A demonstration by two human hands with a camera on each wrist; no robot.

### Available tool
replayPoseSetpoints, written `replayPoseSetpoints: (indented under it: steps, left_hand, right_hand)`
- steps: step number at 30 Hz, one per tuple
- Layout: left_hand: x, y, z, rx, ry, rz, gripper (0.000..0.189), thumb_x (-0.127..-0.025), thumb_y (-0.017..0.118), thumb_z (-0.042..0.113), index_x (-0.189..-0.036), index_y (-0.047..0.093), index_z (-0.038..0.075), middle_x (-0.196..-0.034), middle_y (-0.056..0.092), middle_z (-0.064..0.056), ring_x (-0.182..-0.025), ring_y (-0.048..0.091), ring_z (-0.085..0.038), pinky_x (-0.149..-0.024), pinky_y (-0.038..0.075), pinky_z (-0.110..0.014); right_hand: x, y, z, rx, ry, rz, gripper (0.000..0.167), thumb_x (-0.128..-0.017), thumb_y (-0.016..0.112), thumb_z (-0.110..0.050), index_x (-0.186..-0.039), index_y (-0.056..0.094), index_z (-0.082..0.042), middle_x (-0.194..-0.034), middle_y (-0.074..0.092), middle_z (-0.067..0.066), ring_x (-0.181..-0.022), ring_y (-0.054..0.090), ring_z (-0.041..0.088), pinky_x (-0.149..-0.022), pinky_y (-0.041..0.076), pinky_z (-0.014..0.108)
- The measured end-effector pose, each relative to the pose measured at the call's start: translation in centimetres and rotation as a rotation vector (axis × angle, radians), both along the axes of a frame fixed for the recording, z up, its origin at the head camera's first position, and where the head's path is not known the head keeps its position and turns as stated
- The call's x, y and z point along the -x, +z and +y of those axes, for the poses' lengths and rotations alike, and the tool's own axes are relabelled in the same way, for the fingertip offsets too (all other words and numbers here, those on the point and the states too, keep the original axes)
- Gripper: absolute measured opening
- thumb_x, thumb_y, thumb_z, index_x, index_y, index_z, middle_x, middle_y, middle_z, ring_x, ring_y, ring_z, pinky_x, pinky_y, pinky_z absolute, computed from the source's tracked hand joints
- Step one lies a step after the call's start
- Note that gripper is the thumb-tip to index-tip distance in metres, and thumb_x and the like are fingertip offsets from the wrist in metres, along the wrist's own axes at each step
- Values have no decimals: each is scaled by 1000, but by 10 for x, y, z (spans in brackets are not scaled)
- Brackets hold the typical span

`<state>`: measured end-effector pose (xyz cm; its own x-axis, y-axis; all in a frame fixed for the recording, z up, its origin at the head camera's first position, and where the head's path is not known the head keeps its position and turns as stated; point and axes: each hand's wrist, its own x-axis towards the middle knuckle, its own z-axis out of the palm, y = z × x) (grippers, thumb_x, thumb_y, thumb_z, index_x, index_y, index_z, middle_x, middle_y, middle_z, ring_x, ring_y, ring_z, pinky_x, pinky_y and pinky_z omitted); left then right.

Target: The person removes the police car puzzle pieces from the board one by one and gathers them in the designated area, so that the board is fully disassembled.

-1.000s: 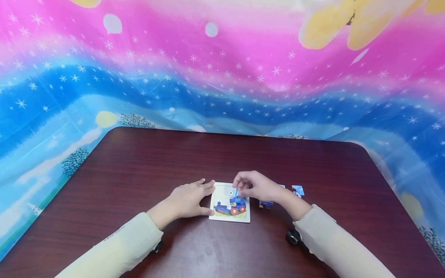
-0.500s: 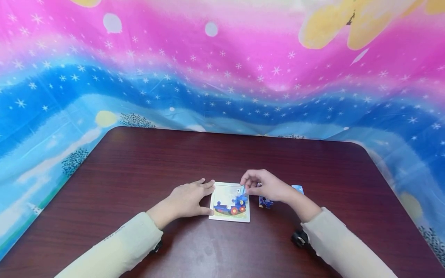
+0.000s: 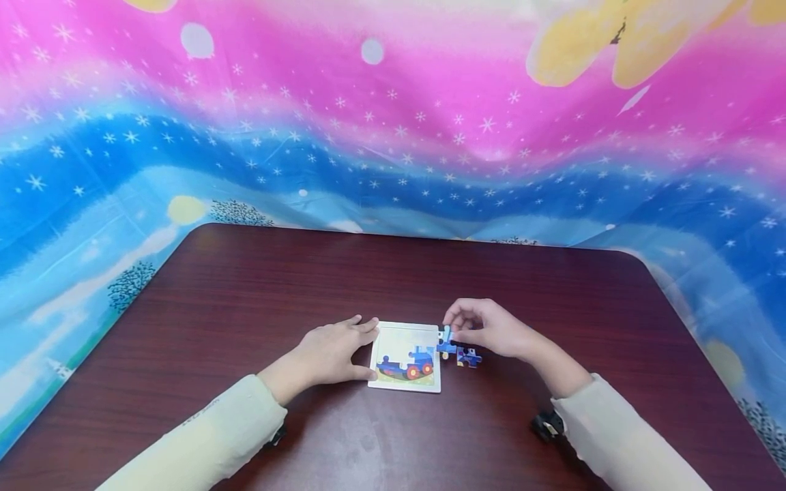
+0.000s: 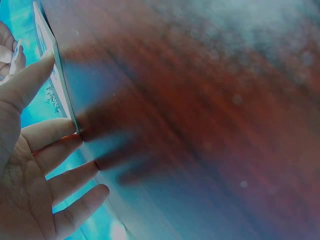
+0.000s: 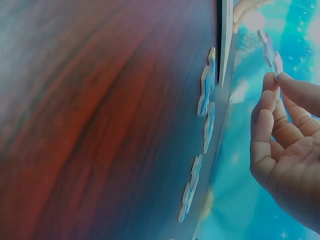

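A pale square puzzle tray (image 3: 402, 389) lies on the table, its lower part filled with a blue train picture on red wheels. My left hand (image 3: 334, 351) rests at the tray's left edge, fingers mostly straight, thumb and fingertips touching the rim. Just beyond the tray's right side, my right hand (image 3: 488, 327) pinches a blue jigsaw piece (image 3: 446, 346) between thumb and index finger. In the right wrist view that piece (image 5: 269, 52) is raised clear of the table. Below the right hand lies a loose blue jigsaw piece (image 3: 469, 357); the right forearm hides others.
The right wrist view shows more loose pieces (image 5: 190, 187) lying flat in a row near the tray. The dark reddish wooden table (image 3: 276, 286) has rounded far corners. A pink and blue printed cloth (image 3: 368, 150) hangs behind it.
My right hand has moved right, from over the tray to just past its right edge, carrying the pinched jigsaw piece. My left hand has stayed at the tray's left edge.
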<state>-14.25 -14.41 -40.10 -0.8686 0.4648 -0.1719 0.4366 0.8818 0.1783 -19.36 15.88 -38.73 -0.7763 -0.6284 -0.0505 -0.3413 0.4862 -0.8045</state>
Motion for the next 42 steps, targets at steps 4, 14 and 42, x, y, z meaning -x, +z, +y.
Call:
replayPoseSetpoints:
  steps: [4,14,42]
  left_hand:
    - [-1,0,0,-3,-1,2,76,-81,76,53,-145,53,20,-154,47,3,-144,43,-24,-95,52,-50]
    - [-1,2,1,1,0,3,75,-82,76,52,-145,53,19,-154,47,3,-145,43,-24,-95,52,-50]
    - [-1,1,0,-1,-38,40,73,-82,75,52,-142,56,16,-154,48,0,-142,46,-25,-104,48,-46]
  right_hand:
    - [-1,0,8,16,-24,-8,15,-92,69,-4,-106,66,-5,-88,66,6,-81,61,16,-71,51,24]
    - [-1,-3,32,20,-98,-17,15,-91,68,-2,-105,66,-6,-89,66,6,-81,62,13,-71,51,24]
    - [-13,-8,77,-74,-33,-39,13,-93,66,-3,-106,64,-3,-86,65,6,-77,59,10,-69,48,24]
